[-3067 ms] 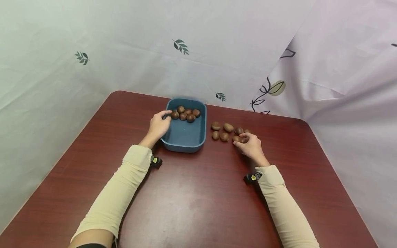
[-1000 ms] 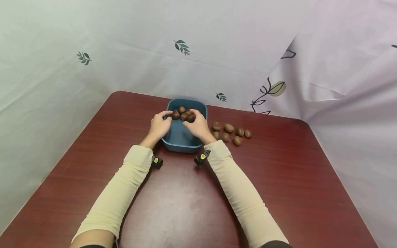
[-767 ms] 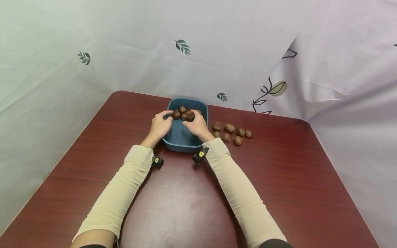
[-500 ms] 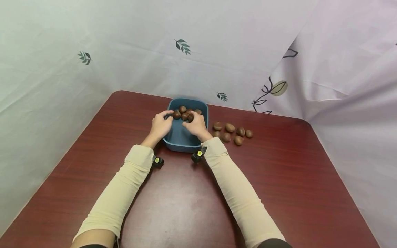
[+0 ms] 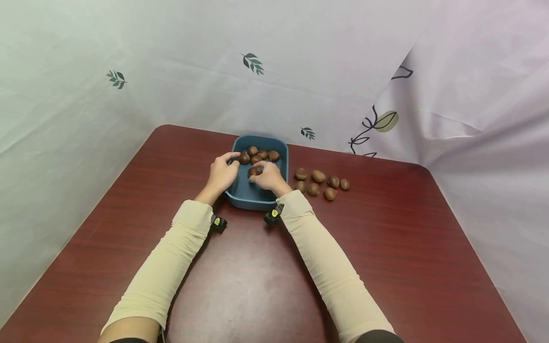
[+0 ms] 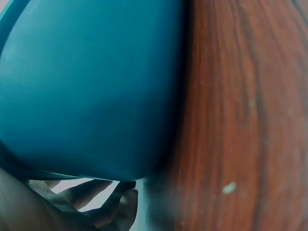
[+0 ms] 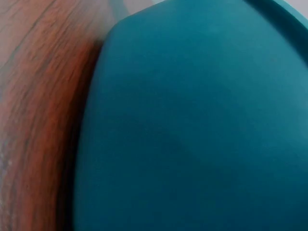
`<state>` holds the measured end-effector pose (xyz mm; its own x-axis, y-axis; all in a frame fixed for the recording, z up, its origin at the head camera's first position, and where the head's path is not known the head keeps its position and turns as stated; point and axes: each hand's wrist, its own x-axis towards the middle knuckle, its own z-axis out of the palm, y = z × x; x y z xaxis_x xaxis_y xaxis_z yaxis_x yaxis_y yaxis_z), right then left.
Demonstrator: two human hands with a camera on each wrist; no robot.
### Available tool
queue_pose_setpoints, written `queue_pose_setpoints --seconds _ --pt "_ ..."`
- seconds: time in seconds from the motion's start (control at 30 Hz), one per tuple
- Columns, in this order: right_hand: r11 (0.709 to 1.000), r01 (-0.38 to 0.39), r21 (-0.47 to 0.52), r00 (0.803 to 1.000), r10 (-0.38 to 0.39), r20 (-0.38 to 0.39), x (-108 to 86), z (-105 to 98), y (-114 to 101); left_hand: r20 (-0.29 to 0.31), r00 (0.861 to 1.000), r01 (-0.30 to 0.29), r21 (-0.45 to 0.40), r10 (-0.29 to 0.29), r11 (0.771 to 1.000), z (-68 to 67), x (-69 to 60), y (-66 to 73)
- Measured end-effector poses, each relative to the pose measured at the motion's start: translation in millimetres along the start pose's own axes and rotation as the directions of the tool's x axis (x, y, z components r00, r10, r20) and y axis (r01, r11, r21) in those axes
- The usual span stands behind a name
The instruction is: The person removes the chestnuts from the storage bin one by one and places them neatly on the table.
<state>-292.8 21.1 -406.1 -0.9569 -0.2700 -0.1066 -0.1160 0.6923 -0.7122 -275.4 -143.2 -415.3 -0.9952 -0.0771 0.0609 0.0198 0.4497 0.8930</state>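
Observation:
In the head view, a blue container [image 5: 253,206] stands on the table with several brown chestnuts [image 5: 273,156] grouped in its far part. My left hand [image 5: 221,175] grips its left rim, thumb and fingers bent over the edge. In the left wrist view, curled fingers [image 6: 108,207] of that hand show beside the container's wall [image 6: 91,91]. My right hand [image 5: 270,177] is inside the container, pinching a chestnut [image 5: 253,172] between thumb and fingers, nearer than the group. The right wrist view shows the container's outer wall [image 7: 192,115], with the hand hidden.
Several more chestnuts [image 5: 318,176] lie in two loose rows on the reddish-brown table [image 5: 266,276], right of the container. A white cloth [image 5: 184,57] with leaf prints hangs behind the table and along its sides.
My right hand went from the chestnuts on the table into the container, then shifted slightly nearer and left with a chestnut. The loose group has one chestnut fewer. My left hand stays at the rim.

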Motion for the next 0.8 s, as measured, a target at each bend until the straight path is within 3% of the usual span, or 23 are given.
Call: queue_pose_setpoints --seconds 0.3,0.5,0.63,0.8 --pt "0.994 0.1 -0.048 0.994 -0.097 0.048 -4.1 1.8 -1.8 0.004 1.0 0.007 0.0 -0.007 1.0 -1.6 -2.4 0.8" --pt "0.992 0.12 -0.042 0.992 -0.118 0.04 -5.3 0.0 -2.7 0.002 1.0 0.001 0.005 -0.001 1.0 -1.5 -1.7 1.5" --pt "0.988 0.155 -0.009 0.988 -0.155 0.008 -4.8 -0.3 -1.5 0.004 1.0 -0.002 0.01 0.002 1.0 -1.0 -0.6 1.7" --pt "0.98 0.172 0.099 0.984 -0.175 0.025 -5.8 0.3 -2.0 0.006 1.0 0.002 0.006 -0.002 1.0 -1.1 -1.6 1.7"
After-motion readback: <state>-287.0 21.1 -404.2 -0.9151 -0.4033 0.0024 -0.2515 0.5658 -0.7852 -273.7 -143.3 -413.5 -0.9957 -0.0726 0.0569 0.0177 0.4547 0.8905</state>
